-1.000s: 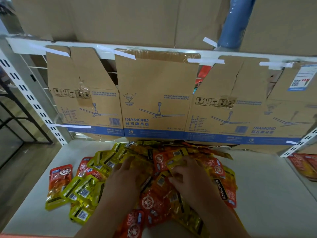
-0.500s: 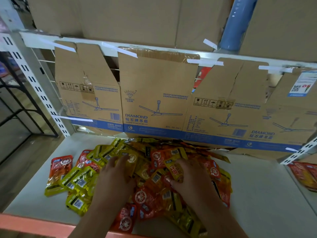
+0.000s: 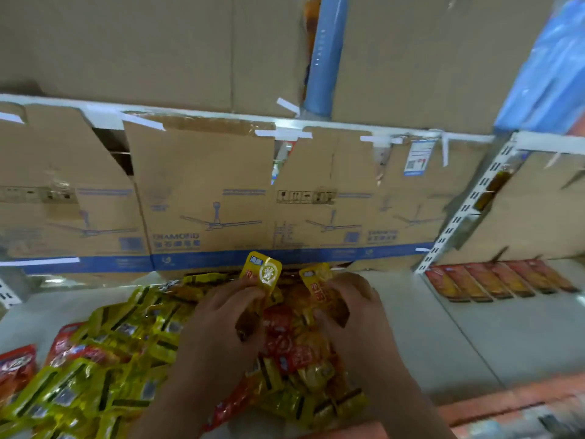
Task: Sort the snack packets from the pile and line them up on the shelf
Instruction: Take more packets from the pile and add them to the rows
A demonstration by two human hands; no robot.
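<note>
A pile of yellow and red snack packets covers the left and middle of the white shelf board. My left hand holds a yellow packet lifted above the pile, its printed face toward me. My right hand grips a second yellow packet just to the right, also raised. Both hands sit over the far middle of the pile. A row of several red-orange packets lies lined up at the back right of the neighbouring shelf bay.
Flattened cardboard fan boxes form the back wall behind the pile. A white slotted upright divides the bays. An upper shelf rail carries more cartons and a blue tube. An orange shelf edge runs along the front.
Both hands went from pressing flat into the pile to each lifting a yellow packet. The view has swung right, showing the row of red-orange packets.
</note>
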